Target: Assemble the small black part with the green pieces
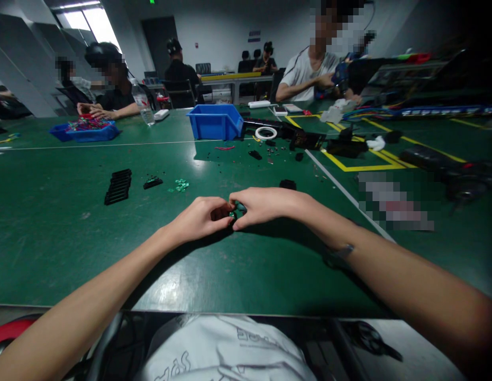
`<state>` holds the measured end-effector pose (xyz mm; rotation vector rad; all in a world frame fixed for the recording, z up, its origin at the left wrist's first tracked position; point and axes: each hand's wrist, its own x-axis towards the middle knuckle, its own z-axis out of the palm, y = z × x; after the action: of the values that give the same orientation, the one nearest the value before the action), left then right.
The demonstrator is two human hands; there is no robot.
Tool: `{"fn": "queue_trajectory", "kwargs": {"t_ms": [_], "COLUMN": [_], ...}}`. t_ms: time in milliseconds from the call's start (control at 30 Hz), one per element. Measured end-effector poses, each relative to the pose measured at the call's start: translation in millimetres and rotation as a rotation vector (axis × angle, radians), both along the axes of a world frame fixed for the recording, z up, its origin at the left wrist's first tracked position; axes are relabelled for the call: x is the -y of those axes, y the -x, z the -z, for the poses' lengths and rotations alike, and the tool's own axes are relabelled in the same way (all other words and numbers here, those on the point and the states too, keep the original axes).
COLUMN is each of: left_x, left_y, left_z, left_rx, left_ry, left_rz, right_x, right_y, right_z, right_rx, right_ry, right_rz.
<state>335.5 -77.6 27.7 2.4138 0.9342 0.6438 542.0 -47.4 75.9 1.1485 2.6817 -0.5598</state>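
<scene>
My left hand point(202, 216) and my right hand point(262, 203) meet at the middle of the green table point(71, 248), fingertips pinched together. Between them sits a small dark part with a green piece point(233, 212), mostly covered by my fingers. Both hands rest on the table top. A black ribbed block point(118, 186) lies to the left. Beside it are a small black part point(153, 182) and a little heap of green pieces point(181, 185). Another small black part point(288, 184) lies just beyond my right hand.
A blue bin point(215, 121) stands further back, with a white tape ring point(265, 133) and scattered black parts near it. A blue tray of coloured parts point(85, 129) sits far left. Other people work at the far side. Yellow floor-tape lines and dark tools lie at right.
</scene>
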Motion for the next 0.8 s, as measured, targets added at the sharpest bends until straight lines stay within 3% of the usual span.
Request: {"fn": "queue_trajectory", "kwargs": {"t_ms": [800], "left_x": [-4.1], "left_y": [1.4], "left_z": [6.8], "left_rx": [0.038], "left_ry": [0.0], "left_rz": [0.039], "right_x": [-1.1], "right_y": [0.8], "right_z": [2.3], "right_rx": [-0.016], "right_ry": [-0.014], "right_rz": [-0.031]}}
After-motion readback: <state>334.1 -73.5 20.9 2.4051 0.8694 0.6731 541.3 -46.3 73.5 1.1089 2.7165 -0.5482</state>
